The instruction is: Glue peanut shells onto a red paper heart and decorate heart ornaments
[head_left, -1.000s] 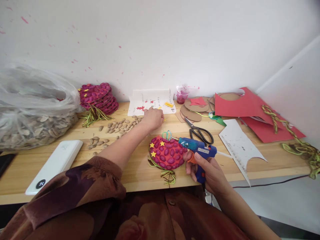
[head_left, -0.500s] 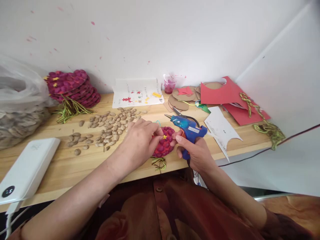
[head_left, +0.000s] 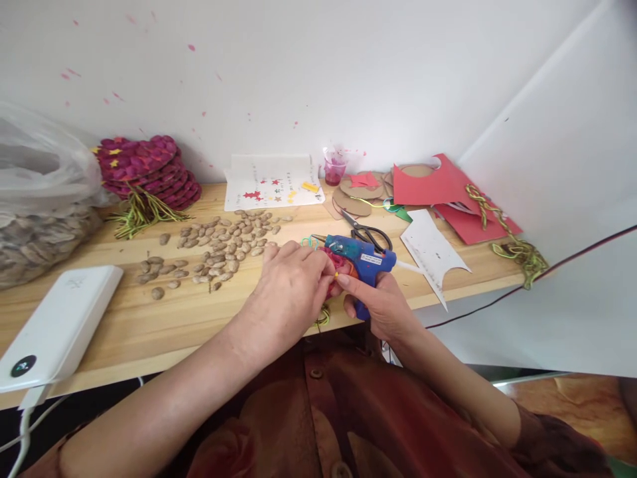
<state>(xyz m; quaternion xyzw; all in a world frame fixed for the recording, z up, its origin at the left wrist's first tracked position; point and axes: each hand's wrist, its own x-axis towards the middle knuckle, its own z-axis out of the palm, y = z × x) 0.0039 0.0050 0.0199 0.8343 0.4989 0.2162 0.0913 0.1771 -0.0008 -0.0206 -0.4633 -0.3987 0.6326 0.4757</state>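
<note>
My right hand (head_left: 385, 302) is wrapped round a blue glue gun (head_left: 371, 267), whose nozzle points left and a glue stick sticks out behind. My left hand (head_left: 293, 285) is closed, its fingertips pinched at a small yellow star (head_left: 337, 273), which only partly shows. My right thumb tip meets the star from the other side. Under both hands lies a round craft piece (head_left: 329, 289) covered in magenta-dyed nutshells, mostly hidden by fingers and glue gun. Its green yarn tassel (head_left: 323, 317) hangs toward the table's front edge.
Peanut shells (head_left: 226, 242) lie scattered left of my hands. Scissors (head_left: 371, 232) rest behind the glue gun. Farther off are stacked magenta pieces (head_left: 149, 166), a sheet with stars (head_left: 271, 192), a dye cup (head_left: 334, 169) and red card (head_left: 423, 186). A power bank (head_left: 64, 325) sits front left.
My hands have come together over the craft piece, now covering most of it. The glue gun has shifted left and down, uncovering the scissors' handles. The view has shifted slightly.
</note>
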